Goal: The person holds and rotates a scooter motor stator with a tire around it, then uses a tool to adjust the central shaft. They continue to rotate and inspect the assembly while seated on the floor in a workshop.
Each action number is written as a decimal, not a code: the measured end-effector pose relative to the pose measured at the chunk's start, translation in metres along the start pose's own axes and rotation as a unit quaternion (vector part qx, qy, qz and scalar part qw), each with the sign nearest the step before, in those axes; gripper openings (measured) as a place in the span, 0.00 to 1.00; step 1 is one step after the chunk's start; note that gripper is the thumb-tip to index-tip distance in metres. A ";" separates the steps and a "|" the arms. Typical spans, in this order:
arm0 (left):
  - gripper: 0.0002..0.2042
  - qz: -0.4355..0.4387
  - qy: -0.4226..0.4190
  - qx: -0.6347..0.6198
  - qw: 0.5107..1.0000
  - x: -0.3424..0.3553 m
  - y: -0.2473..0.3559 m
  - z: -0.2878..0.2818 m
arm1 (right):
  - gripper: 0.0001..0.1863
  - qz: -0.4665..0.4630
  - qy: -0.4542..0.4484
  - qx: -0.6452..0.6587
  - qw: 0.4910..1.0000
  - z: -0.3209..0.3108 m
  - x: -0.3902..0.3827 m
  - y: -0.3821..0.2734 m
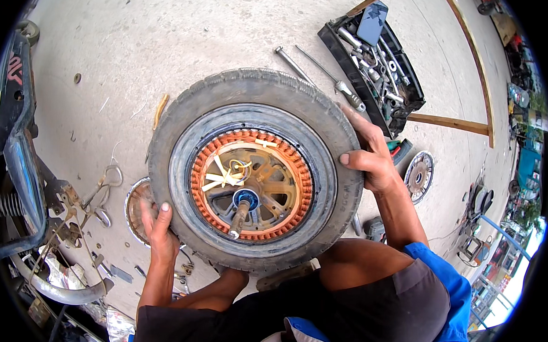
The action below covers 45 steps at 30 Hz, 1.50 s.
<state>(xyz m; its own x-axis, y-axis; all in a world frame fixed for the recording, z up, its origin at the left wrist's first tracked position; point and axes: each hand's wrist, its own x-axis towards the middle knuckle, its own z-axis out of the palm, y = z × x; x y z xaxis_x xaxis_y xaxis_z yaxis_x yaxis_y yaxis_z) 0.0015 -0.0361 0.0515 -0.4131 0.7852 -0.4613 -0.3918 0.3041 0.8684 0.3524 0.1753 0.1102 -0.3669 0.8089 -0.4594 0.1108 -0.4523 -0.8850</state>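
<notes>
In front of me is a motor wheel [250, 90], its black rubber tire around a grey rim. Inside lies a ring of copper windings [307, 191], with a metal axle [239, 221] at the hub and wires wrapped in pale tape [225, 177]. My right hand [372, 154] is closed on the tire's right side, thumb on the sidewall and the other fingers partly hidden behind. At the lower left edge, my left hand [161, 233] is open, its thumb against the tire and its fingers apart, blurred by motion. A round metal cover [136, 217] lies beside that hand, partly behind the tire.
A black toolbox [375, 96] full of sockets and wrenches, with a phone [373, 22] on top, stands beyond the wheel. Nearby are a screwdriver [349, 96] and a second round metal part [419, 176]. Vehicle parts [26, 178] line the left. A wooden frame [453, 124] is at right.
</notes>
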 end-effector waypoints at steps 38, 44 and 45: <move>0.26 -0.104 0.020 0.079 0.991 0.001 0.000 0.003 | 0.42 0.202 0.014 0.187 0.961 -0.017 -0.002 0.087; 0.27 -0.106 0.028 0.105 0.988 0.002 -0.004 -0.002 | 0.41 0.208 0.016 0.186 0.960 -0.020 -0.001 0.105; 0.27 -0.107 0.025 0.109 0.988 0.003 -0.005 -0.002 | 0.41 0.209 0.020 0.185 0.960 -0.020 -0.001 0.108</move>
<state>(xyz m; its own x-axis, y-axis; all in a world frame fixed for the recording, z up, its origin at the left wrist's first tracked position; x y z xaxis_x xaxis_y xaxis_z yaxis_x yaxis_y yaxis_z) 0.0006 -0.0366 0.0460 -0.3826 0.6645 -0.6419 -0.2911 0.5727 0.7664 0.3837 0.1334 0.0135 -0.3257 0.5377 -0.7777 -0.0969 -0.8372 -0.5383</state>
